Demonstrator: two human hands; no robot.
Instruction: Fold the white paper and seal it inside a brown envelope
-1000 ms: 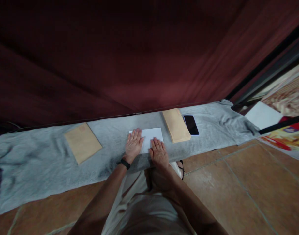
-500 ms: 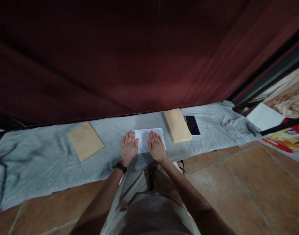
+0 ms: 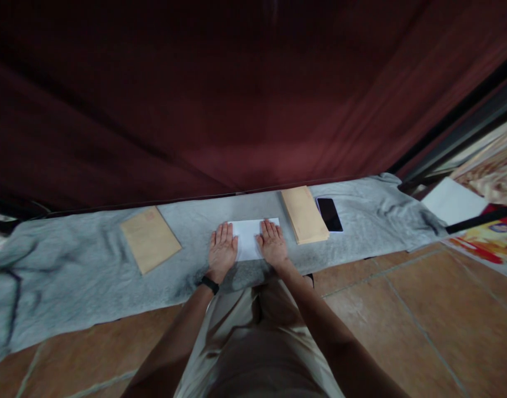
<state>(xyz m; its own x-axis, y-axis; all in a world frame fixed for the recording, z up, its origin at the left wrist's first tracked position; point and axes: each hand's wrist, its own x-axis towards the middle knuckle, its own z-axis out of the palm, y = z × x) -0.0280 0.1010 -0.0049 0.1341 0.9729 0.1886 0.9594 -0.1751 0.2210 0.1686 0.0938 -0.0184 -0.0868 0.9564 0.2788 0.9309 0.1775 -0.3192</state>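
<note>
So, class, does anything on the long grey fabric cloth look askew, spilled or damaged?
Nothing looks spilled or torn. Mildly askew: the flat tan paper envelope at left lies slanted compared with the white rectangular paper, and the cloth is rumpled towards both ends.

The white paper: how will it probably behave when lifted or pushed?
The white paper is probably light and slightly floppy, since it looks thin. Lying flat on the grey cloth, it should hardly tip or roll.

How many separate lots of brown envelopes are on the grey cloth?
2: a brown envelope left of the left hand, and a stack between the white paper and the phone. More envelopes may be hidden underneath.
</note>
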